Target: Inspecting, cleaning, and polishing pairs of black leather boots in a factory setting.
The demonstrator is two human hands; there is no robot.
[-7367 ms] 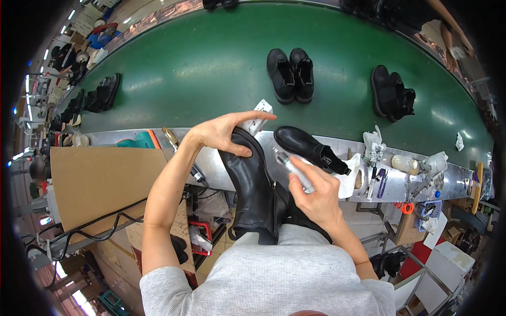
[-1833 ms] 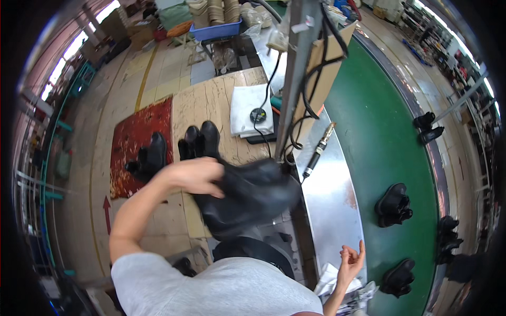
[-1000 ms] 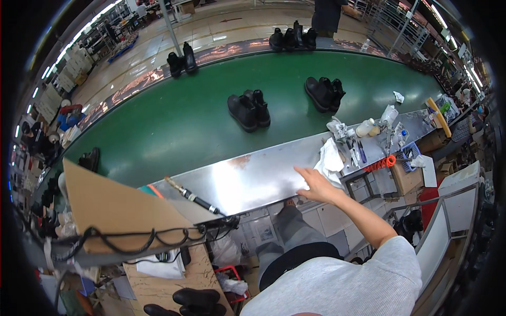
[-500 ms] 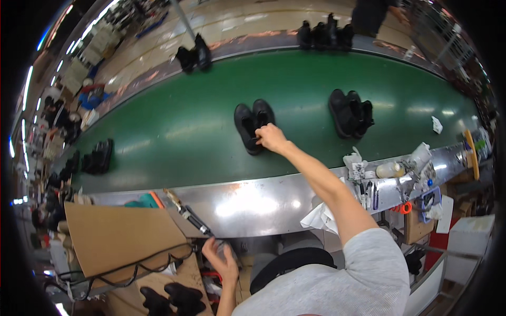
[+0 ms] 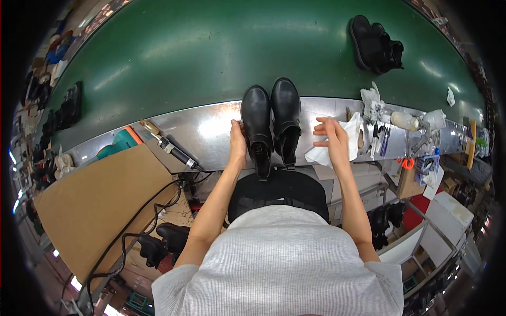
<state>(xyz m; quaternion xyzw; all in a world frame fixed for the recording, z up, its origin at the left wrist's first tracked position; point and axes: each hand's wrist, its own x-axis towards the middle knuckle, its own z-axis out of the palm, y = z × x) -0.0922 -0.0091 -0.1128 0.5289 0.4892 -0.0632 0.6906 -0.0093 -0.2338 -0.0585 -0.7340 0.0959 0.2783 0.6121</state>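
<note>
A pair of black ankle boots stands on the metal ledge in front of me, toes pointing away. Beside the left boot [image 5: 256, 118] is my left hand [image 5: 238, 145], its fingers lying along the outer side, not wrapped round it. Whether they touch the leather is hard to tell. To the right of the right boot [image 5: 286, 108], apart from it, my right hand [image 5: 336, 141] hovers with spread fingers and nothing in them. Below and beside that hand lies a crumpled white cloth or paper [image 5: 351, 129] on the ledge.
More black boots stand on the green surface [image 5: 184, 58], at right [image 5: 375, 45] and far left [image 5: 68, 105]. Pens [image 5: 378, 141], a bottle [image 5: 405, 120] and orange-handled scissors [image 5: 407, 163] lie right. A corded black tool [image 5: 178, 151] and cardboard sheet [image 5: 105, 205] are left.
The pair of boots has come from the green surface to the metal ledge. My right hand has let go of it and drawn back; my left hand has moved up beside the left boot.
</note>
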